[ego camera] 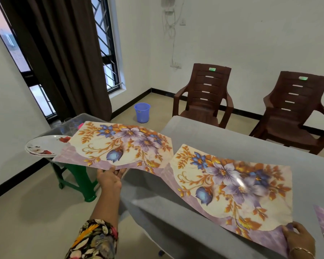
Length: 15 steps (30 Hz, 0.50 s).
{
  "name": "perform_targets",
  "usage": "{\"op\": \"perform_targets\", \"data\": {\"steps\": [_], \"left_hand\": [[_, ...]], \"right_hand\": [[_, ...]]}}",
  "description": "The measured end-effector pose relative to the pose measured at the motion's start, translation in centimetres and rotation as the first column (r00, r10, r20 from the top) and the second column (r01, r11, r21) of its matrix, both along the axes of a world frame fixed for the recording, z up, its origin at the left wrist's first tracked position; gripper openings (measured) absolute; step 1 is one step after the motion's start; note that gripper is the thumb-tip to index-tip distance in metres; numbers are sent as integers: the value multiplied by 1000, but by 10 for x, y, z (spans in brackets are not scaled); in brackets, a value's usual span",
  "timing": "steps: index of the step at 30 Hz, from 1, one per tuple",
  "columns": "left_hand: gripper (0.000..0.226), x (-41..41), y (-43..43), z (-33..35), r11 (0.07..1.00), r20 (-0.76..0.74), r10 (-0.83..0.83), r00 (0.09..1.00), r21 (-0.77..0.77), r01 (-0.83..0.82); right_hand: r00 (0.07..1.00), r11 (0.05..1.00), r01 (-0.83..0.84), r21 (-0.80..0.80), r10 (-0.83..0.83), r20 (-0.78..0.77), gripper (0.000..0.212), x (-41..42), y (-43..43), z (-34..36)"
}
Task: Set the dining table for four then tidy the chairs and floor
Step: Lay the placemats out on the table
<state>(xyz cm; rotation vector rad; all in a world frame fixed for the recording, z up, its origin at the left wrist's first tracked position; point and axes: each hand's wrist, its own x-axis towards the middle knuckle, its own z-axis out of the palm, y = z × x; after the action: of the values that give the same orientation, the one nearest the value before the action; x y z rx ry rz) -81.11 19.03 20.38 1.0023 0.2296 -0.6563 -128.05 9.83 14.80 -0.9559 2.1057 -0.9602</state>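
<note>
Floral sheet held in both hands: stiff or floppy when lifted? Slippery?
Probably floppy: the floral sheet bends in a wave between the left hand and right hand. Likely light, since edge grips alone carry it. Glare on its surface suggests a slick finish, so it may slide on the table.

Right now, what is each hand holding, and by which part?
The left hand grips the raised floral mat by its near edge; right hand pinches the near corner of the second mat on the table.

Glossy floral placemat [230, 186]; brown moulded-plastic chairs [204, 96].
</note>
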Motion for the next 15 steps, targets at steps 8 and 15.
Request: {"op": "perform_targets", "data": {"steps": [8, 15], "left_hand": [[23, 9, -7, 29, 996, -42, 46, 998, -76, -49], [55, 21, -24, 32, 983, -93, 30, 995, -176, -47]], "right_hand": [[999, 999, -36, -34, 36, 5, 18, -6, 0, -5], [998, 999, -32, 16, 31, 49, 21, 11, 8, -12]]}}
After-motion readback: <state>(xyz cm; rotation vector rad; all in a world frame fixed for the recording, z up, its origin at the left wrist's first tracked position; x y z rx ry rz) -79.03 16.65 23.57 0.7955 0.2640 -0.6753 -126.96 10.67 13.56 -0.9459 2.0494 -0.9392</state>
